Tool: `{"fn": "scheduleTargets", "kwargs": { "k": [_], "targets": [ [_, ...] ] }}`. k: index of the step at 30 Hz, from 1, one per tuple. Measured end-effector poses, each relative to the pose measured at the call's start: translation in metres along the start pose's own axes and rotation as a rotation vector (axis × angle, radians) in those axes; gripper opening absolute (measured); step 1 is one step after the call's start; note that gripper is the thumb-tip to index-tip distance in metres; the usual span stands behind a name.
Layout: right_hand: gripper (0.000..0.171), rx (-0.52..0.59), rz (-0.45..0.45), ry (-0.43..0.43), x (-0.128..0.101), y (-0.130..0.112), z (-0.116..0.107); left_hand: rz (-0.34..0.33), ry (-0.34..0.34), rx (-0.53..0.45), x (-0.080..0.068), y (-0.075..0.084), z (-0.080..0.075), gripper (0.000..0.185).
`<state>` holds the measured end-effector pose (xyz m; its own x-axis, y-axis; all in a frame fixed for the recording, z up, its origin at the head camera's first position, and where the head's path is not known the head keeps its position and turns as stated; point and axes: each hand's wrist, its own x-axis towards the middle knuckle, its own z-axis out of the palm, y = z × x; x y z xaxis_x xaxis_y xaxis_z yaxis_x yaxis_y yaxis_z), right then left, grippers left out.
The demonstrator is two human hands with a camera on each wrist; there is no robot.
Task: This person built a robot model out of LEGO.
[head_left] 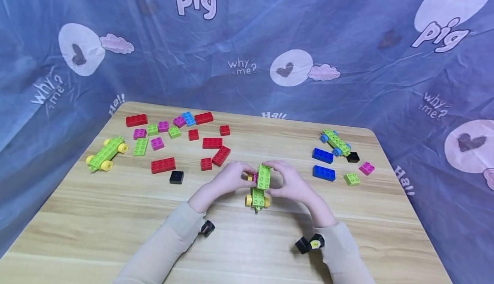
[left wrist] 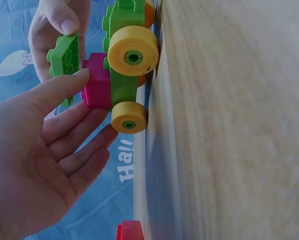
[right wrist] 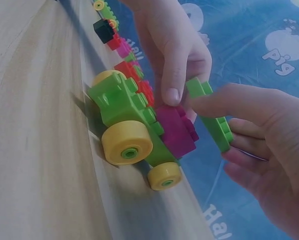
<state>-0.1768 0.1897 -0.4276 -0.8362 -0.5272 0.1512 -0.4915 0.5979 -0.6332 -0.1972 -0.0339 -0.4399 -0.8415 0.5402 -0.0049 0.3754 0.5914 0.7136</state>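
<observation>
A green toy car base (head_left: 258,199) with yellow wheels stands on the table in front of the person. On its studs sits a magenta building block (left wrist: 98,82), which my left hand (head_left: 233,176) holds between thumb and fingers. My right hand (head_left: 290,182) pinches a thin green building block (right wrist: 217,127) between thumb and fingertips. In both wrist views this green block is tilted and held just above the magenta one, with a gap between them. From the head view it covers the far part of the car base.
Red, magenta, green and light blue blocks lie at the back left, near a second yellow-wheeled car base (head_left: 106,154) and a black block (head_left: 176,177). To the right are two blue blocks (head_left: 323,173), a blue-wheeled car base (head_left: 335,142) and several small blocks. Printed cloth (head_left: 247,39) hangs behind.
</observation>
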Motion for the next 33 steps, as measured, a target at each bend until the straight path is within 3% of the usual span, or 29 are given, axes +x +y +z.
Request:
{"fn": "scheduleTargets", "kwargs": {
  "k": [13,25,33],
  "targets": [
    [0.073,-0.007,-0.038,-0.071,-0.0034,0.0013,0.0013,0.078,-0.008,0.05,-0.0027,0.0003,-0.0028,0.039],
    [0.073,-0.037,-0.042,-0.11,-0.0026,-0.0008,0.0013,0.035,-0.002,0.06,-0.0014,-0.0011,-0.0045,0.042],
    [0.073,-0.037,-0.045,-0.121,-0.0023,-0.0002,0.0023,0.05,-0.004,0.083,0.0001,-0.0042,-0.0013,0.034]
  ]
}}
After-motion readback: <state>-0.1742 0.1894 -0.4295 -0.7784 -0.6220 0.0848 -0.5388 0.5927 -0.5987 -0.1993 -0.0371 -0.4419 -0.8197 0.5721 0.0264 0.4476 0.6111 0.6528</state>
